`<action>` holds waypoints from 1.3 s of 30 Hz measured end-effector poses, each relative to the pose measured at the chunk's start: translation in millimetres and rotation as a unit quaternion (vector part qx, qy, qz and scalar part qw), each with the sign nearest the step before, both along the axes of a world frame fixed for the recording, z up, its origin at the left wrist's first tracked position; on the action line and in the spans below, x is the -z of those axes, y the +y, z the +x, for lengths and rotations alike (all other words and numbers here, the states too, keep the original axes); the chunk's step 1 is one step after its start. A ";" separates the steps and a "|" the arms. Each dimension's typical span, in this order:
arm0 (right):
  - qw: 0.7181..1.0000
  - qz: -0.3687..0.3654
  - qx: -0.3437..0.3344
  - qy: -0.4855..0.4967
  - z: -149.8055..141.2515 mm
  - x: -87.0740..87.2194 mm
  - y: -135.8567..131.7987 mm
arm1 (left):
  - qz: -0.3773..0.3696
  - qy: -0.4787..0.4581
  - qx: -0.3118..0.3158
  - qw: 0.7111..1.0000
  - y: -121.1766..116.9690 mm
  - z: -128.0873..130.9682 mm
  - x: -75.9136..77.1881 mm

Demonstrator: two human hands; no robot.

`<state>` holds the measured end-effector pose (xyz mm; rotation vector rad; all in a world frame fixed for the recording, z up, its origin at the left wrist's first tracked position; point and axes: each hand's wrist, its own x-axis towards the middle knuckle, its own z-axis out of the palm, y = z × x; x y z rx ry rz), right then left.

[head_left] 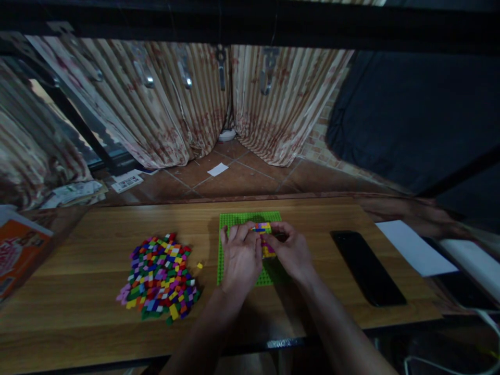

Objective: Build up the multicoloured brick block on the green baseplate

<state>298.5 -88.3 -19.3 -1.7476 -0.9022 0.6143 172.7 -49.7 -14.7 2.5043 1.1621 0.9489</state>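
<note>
A small block of multicoloured toy bricks (269,251) stands on a green studded baseplate (250,216) in the middle of the table. My left hand (242,255) is at its left side, fingers bent towards it and the little finger sticking out over the plate. From the right, my right hand (291,249) grips the same structure with thumb and fingers closed at its edge. Both hands cover much of the bricks, so any single brick between the fingertips is hidden. Left of the plate lies a heap of loose bricks (162,276), with one yellow brick (200,265) apart from it.
A black phone (367,268) lies on the wooden table (105,229) to the right, near a white sheet (416,247). An orange box (19,245) stands at the far left. Metal hooks (222,75) hang from a dark bar (250,23) above.
</note>
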 end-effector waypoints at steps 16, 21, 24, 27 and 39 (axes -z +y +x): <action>0.999 -0.006 0.029 0.017 -4.5 -1.4 1.1 | -0.018 0.002 -0.012 1.000 -1.9 2.3 1.4; 0.999 -0.009 0.035 0.022 -5.7 -1.2 0.9 | -0.023 -0.008 -0.011 1.000 -2.5 2.1 1.8; 0.999 0.000 0.022 0.035 -3.2 2.0 -0.1 | -0.032 -0.019 -0.007 0.999 -2.5 1.0 1.9; 0.997 0.013 0.032 0.074 3.7 4.4 -1.2 | -0.048 -0.054 0.006 0.997 0.2 -5.2 -0.5; 0.985 0.154 0.067 0.033 -10.5 -17.7 -10.7 | -0.151 -0.372 -0.162 0.902 59.5 -87.4 -15.5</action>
